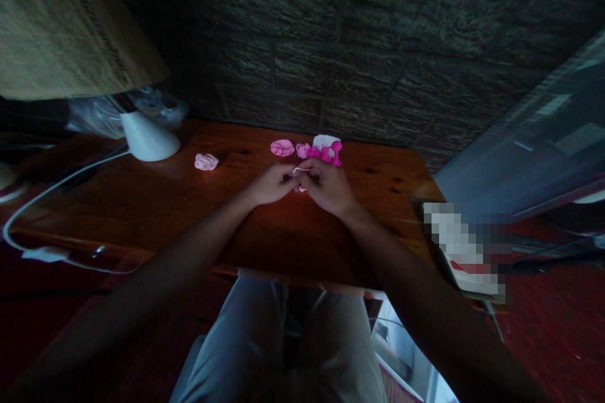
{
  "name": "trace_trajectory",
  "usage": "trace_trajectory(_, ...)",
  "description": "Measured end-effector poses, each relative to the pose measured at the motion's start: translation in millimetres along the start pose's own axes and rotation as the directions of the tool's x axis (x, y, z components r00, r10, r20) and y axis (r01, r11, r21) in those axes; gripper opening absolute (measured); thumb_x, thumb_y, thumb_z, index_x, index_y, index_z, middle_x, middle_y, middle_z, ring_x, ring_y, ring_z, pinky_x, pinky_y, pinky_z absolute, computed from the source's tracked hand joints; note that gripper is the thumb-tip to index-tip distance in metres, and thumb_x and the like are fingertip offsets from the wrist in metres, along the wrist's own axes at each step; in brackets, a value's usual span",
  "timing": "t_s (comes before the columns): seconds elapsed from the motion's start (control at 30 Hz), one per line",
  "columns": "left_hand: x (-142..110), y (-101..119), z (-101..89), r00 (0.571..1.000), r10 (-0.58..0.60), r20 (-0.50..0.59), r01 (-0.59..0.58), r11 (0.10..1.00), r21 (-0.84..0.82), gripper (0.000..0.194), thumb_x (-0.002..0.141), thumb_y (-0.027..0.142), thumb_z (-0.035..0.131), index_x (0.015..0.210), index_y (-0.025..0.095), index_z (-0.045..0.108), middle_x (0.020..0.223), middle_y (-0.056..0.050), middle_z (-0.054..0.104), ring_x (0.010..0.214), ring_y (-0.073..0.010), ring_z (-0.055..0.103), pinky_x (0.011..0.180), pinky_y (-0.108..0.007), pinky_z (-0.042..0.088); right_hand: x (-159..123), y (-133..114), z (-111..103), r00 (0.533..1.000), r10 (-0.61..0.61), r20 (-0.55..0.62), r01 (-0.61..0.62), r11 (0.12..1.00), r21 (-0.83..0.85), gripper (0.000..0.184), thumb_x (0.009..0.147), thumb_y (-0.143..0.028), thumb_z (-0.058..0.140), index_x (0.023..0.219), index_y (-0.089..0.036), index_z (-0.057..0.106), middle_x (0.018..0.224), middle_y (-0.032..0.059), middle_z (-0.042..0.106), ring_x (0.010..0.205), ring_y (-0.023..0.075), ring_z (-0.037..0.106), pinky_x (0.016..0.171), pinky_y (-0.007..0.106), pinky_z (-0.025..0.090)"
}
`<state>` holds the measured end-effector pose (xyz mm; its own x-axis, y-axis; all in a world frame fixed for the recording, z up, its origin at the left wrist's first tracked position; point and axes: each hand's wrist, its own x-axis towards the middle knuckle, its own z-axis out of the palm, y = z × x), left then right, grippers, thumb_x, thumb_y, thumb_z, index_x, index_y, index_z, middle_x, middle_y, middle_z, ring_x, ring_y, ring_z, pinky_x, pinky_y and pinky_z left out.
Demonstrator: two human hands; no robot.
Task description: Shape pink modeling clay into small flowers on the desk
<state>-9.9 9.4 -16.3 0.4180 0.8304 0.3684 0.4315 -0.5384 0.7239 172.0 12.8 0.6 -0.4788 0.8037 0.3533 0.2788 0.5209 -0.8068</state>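
My left hand (271,184) and my right hand (326,186) meet over the middle of the wooden table (142,214), fingers pinched together on a small pale pink piece of clay (299,172) held between them. Just behind my hands lie a flat pink clay disc (282,147), a small pink lump (302,150), a bright magenta clay lump (328,153) and a white piece (326,140). A pale pink rose-like clay shape (207,162) sits apart to the left.
A white lamp base (147,137) with a tan shade (61,25) stands at the back left, its white cable (42,195) running along the table's left side. A stone-patterned wall rises behind. A dark slanted panel (534,138) leans at the right.
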Motion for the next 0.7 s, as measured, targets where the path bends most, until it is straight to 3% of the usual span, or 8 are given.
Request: trace_trajectory(0.7,-1.9,0.5,1.9,0.999,0.002,-0.036,-0.003,1.0,-0.021,0.019,0.087,0.012,0.054,0.071,0.016,0.064,0.069,0.001,0.072,0.066,-0.0115,0.066,0.068,-0.022,0.053,-1.2,-1.6,0.9,0.999,-0.01,0.031,0.01,1.0,-0.012,0.008,0.096,-0.02,0.058,0.093,-0.02,0.065,0.074,0.0014,0.073,0.071,0.0167,0.072,0.073,0.03,0.054)
